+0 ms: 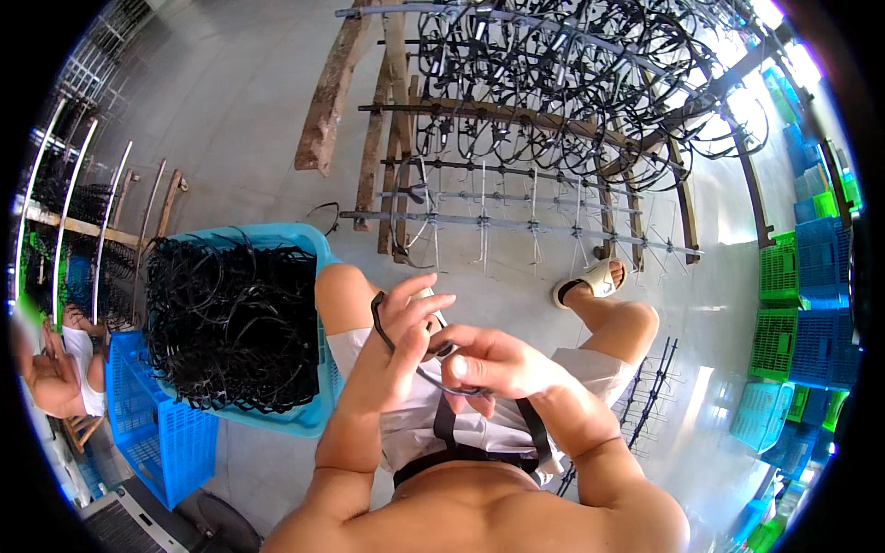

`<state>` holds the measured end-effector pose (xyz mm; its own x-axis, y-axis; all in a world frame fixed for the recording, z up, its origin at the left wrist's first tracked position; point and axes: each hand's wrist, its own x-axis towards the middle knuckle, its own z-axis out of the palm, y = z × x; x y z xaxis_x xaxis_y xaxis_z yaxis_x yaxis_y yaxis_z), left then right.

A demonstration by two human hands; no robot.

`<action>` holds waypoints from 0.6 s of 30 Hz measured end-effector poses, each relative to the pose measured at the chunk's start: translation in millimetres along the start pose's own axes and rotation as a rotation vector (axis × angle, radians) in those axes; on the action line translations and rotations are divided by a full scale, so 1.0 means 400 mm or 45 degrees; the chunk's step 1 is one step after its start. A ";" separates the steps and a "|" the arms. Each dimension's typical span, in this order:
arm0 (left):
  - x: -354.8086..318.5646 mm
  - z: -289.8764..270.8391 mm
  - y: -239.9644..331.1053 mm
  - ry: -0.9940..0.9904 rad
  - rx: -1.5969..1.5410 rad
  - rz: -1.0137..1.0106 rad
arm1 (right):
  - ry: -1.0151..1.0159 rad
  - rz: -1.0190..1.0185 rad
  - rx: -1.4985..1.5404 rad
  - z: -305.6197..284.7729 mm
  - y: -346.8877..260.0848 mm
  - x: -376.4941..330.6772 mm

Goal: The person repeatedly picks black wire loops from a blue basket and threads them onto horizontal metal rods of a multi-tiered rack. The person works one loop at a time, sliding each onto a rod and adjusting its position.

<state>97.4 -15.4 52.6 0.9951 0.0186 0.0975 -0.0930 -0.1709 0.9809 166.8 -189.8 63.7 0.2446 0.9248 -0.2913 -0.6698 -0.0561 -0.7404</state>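
A thin black curved strip (380,320) runs in an arc between my two hands, in front of my lap. My left hand (398,334) grips it near one end, with the thumb closed over it and a couple of fingers stretched up and to the right. Fingers and thumb of my right hand (502,361) pinch the strip close by, touching the left fingers. Part of it is hidden behind the thumbs. To the left, beside my knee, a light-blue basket (324,253) is heaped with tangled black strips (235,323) of similar look.
Ahead stands a wooden-legged rack (398,138) with bars carrying many black looped pieces (553,83); its lower bar (516,224) bears thin metal prongs. A blue crate (171,447) stands at lower left, near another person (64,373). Blue and green crates (811,304) are stacked along the right.
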 end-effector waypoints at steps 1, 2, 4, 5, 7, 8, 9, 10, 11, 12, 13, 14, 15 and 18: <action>0.009 0.001 -0.016 -0.032 -0.111 0.010 | 0.070 0.058 0.061 -0.001 -0.011 -0.003; 0.022 -0.002 -0.036 -0.039 -0.166 0.132 | 0.229 0.055 0.073 -0.014 -0.021 -0.011; 0.036 -0.006 -0.078 -0.057 -0.207 0.255 | 0.441 -0.304 0.234 -0.024 -0.075 -0.042; 0.040 -0.003 -0.095 -0.070 -0.194 0.260 | 0.278 -0.580 0.251 -0.080 -0.073 -0.039; 0.074 0.055 -0.082 -0.076 0.032 0.334 | 0.131 -0.702 0.423 -0.113 -0.116 -0.033; 0.087 0.083 -0.085 -0.077 0.206 0.455 | 0.073 -0.649 0.481 -0.100 -0.117 -0.027; 0.102 0.108 -0.089 -0.049 -0.212 0.396 | 0.020 -0.598 0.531 -0.086 -0.120 -0.022; 0.112 0.137 -0.089 -0.014 -0.635 0.327 | -0.029 -0.539 0.580 -0.076 -0.117 -0.024; 0.119 0.149 -0.089 0.022 -1.057 0.254 | -0.035 -0.464 0.525 -0.081 -0.079 -0.029; 0.144 0.133 -0.057 0.147 -1.702 0.009 | -0.033 -0.314 0.406 -0.094 -0.053 -0.045; 0.152 0.108 -0.065 0.203 -1.760 -0.039 | 0.016 -0.215 0.299 -0.078 -0.034 -0.052; 0.157 0.082 -0.075 0.259 -1.818 -0.087 | 0.058 -0.115 0.191 -0.063 -0.017 -0.059; 0.160 0.071 -0.075 0.317 -1.877 -0.135 | -0.021 -0.129 0.360 -0.062 -0.011 -0.061; 0.183 0.071 -0.067 0.053 -1.838 -0.334 | -0.093 -0.578 0.597 -0.062 -0.001 -0.054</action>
<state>173.8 -37.6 28.4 0.9892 -0.0750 -0.1261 0.1082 0.9534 0.2817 179.3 -219.3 55.4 0.5376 0.8422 0.0417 -0.7501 0.5003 -0.4325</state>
